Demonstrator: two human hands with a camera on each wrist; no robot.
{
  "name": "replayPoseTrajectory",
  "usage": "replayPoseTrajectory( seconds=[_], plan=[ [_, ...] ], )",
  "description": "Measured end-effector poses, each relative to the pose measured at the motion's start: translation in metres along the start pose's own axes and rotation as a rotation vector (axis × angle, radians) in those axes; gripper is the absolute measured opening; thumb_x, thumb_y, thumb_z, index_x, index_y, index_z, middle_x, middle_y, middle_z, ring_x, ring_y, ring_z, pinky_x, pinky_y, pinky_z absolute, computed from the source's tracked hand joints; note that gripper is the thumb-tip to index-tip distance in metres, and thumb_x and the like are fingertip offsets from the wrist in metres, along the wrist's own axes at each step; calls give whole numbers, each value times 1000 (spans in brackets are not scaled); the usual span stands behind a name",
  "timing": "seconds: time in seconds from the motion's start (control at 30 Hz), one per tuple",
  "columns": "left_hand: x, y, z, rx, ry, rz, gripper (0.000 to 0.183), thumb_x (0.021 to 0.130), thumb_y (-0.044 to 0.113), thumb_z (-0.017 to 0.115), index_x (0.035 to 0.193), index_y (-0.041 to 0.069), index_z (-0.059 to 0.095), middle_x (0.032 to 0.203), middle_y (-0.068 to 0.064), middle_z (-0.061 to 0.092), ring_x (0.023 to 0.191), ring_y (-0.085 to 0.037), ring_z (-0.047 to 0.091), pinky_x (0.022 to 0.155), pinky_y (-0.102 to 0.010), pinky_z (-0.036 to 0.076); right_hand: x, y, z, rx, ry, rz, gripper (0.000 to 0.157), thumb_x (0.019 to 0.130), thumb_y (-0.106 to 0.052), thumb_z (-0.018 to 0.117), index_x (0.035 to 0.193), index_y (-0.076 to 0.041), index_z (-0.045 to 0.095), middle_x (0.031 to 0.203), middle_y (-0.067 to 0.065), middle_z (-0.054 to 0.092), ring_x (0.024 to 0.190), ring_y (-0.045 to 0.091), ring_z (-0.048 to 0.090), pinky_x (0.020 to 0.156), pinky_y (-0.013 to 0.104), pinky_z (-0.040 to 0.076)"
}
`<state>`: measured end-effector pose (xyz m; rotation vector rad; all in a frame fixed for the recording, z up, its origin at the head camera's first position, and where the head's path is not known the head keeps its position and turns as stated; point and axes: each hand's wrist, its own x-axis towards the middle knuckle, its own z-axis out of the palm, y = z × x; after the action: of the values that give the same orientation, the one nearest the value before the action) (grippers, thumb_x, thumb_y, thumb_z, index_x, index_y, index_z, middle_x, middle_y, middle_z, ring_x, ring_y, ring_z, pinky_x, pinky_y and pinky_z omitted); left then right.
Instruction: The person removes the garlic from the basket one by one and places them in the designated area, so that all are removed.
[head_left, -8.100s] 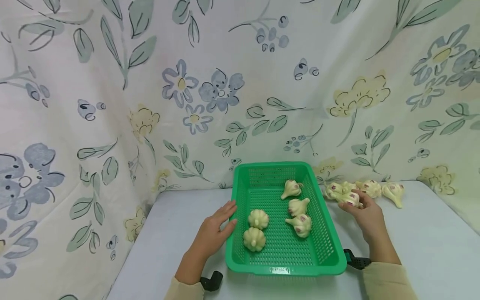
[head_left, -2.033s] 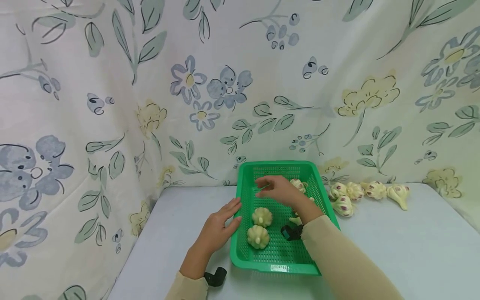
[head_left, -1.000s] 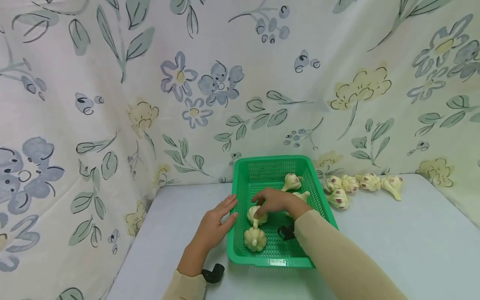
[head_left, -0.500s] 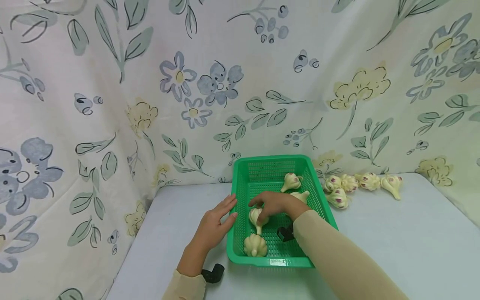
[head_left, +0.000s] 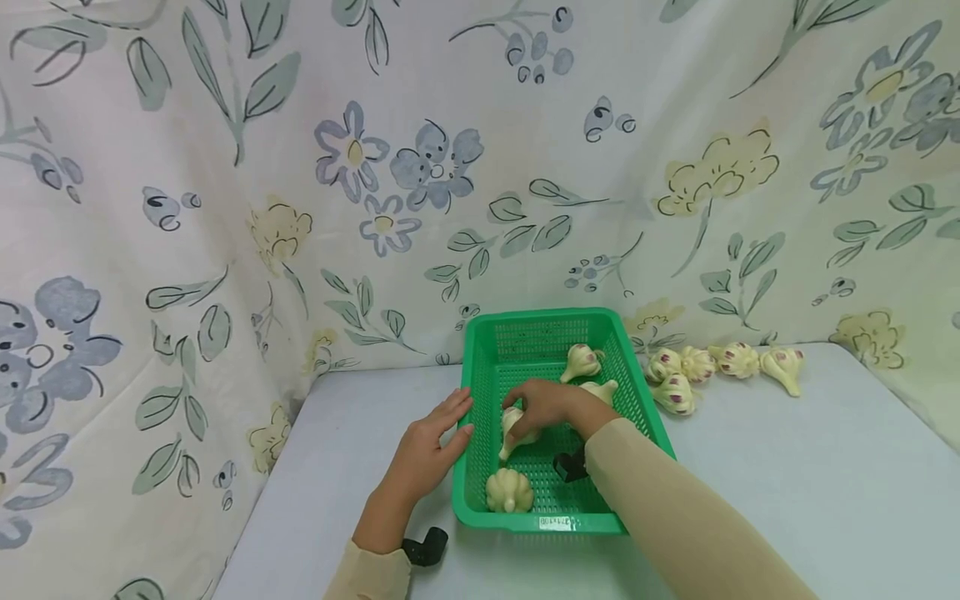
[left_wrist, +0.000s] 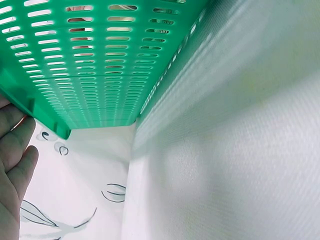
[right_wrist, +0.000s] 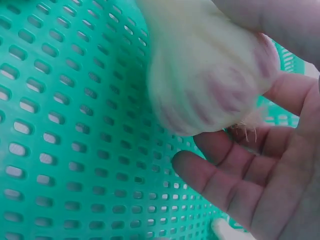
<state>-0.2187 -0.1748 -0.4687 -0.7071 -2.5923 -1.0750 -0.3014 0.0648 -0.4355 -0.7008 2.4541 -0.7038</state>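
Observation:
In the head view, my right hand (head_left: 551, 408) reaches into a green perforated basket (head_left: 592, 522) and grips a garlic bulb (head_left: 508, 442) at its left side. The right wrist view shows this garlic close up: pale, with purple streaks and root hairs, held by thumb and fingers near its root end. My left hand (head_left: 431, 450) lies against the basket's left rim with fingers extended; its fingertips meet the rim in the left wrist view. Another garlic bulb (head_left: 510, 490) sits at the basket's front left. One more bulb (head_left: 582, 362) lies at the back right.
Right of the basket, several garlic bulbs (head_left: 697, 364) lie on the white tabletop (head_left: 787, 483). Inside the basket, a bulb (head_left: 602, 390) is partly covered by my right forearm. A floral cloth (head_left: 525, 250) hangs behind the basket.
My right hand has moved from the garlic outside into the basket and gripped a bulb, turning its neck toward the front left. The front-left bulb has tipped forward. My left hand stays put.

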Motion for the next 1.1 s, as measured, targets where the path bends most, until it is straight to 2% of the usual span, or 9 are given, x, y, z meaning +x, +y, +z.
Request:
replayPoseTrajectory(
  seconds=[0.13, 0.3, 0.47, 0.57, 0.7, 0.9, 1.1],
  plan=[
    [0, 0, 0, 0, 5, 4, 46, 101, 33, 56, 142, 11, 54, 152, 9, 43, 143, -11, 37, 112, -45, 41, 0, 1, 0, 17, -5, -23, 62, 76, -31, 84, 130, -10, 63, 110, 3, 65, 95, 19, 60, 84, 36, 53],
    [0, 1, 0, -7, 10, 28, 46, 101, 32, 56, 142, 10, 54, 153, 4, 45, 143, -15, 39, 110, -48, 42, -4, -1, -3, 46, -55, -26, 71, 75, -29, 85, 138, -13, 57, 129, 11, 61, 113, 26, 59, 91, 42, 55],
    [1, 1, 0, 0, 19, 45, 46, 101, 31, 56, 142, 9, 54, 152, 3, 45, 142, -17, 40, 110, -48, 42, -8, -3, -5, 99, -123, 3, 74, 73, -20, 86, 140, -18, 55, 133, 10, 58, 111, 23, 60, 83, 39, 57],
    [1, 1, -1, -2, 21, 44, 46, 101, 30, 56, 141, 9, 54, 152, 3, 45, 142, -17, 40, 110, -48, 42, -9, -4, -5, 93, -138, -1, 74, 72, -14, 86, 140, -20, 56, 133, 6, 58, 111, 21, 59, 84, 37, 57],
    [1, 2, -2, -13, 11, 29, 46, 101, 30, 57, 142, 9, 54, 152, 5, 45, 142, -15, 39, 111, -48, 41, -8, -5, -5, 42, -142, -40, 73, 72, -9, 85, 139, -16, 58, 127, 2, 61, 109, 19, 57, 85, 36, 55],
    [0, 2, -2, -14, 3, 14, 46, 101, 30, 57, 142, 9, 54, 152, 6, 45, 142, -14, 39, 112, -46, 40, -7, -4, -5, -11, -152, -60, 71, 72, -9, 85, 138, -14, 59, 122, -2, 63, 106, 16, 56, 87, 36, 53],
    [0, 3, -2, -15, 1, 7, 46, 101, 30, 57, 142, 10, 54, 152, 7, 44, 143, -13, 38, 112, -46, 40, -6, -2, -4, 25, -175, -35, 69, 75, -14, 84, 139, -14, 58, 120, -1, 63, 96, 16, 60, 75, 35, 57]
  ],
)
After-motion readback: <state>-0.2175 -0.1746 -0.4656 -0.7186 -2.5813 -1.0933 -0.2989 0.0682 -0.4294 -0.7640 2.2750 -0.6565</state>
